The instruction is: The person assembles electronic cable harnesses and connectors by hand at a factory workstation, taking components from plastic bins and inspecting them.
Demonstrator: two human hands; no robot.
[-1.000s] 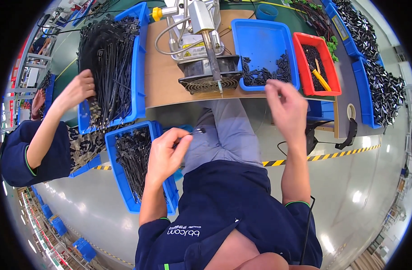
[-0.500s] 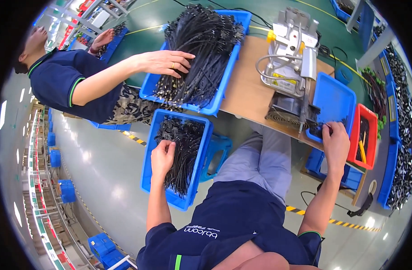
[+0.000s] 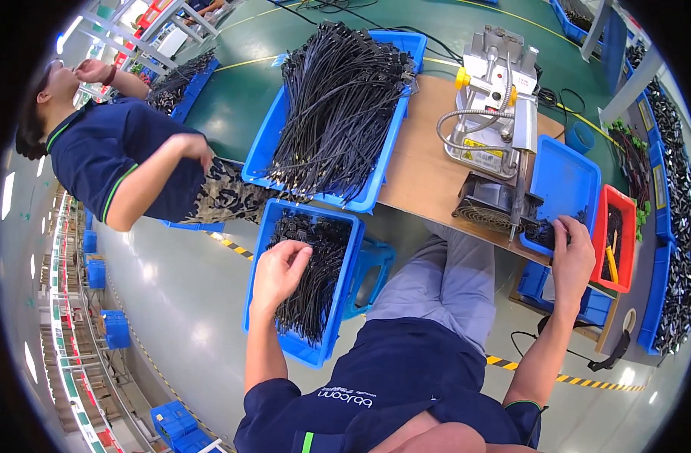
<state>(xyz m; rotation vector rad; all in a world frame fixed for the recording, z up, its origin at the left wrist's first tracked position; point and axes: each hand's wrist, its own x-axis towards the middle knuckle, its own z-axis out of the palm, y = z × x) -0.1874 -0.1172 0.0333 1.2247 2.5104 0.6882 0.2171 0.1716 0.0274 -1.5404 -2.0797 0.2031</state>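
My left hand (image 3: 279,276) hovers over the lower blue bin (image 3: 336,315), thumb and fingers curled together; anything between them is hidden. Inside that bin lies a heap of black cables (image 3: 315,291), close beneath my fingers. On the right, my right hand (image 3: 574,255) reaches over the near edge of a shallow blue tray (image 3: 563,181), fingers bent in a pinch. Small black parts (image 3: 543,232) lie in the tray beside my fingertips. Whether one is in the pinch is too small to make out.
A metal bench machine (image 3: 496,113) stands on the brown board (image 3: 417,162) left of the tray. A larger blue bin (image 3: 264,143) holds many black cables. Right of my hand is a red bin (image 3: 624,283) with a yellow tool. A co-worker (image 3: 126,143) stands at left.
My left hand has lifted slightly and moved right relative to the bin. My right hand has shifted slightly at the tray. The co-worker's hand has withdrawn from the large bin.
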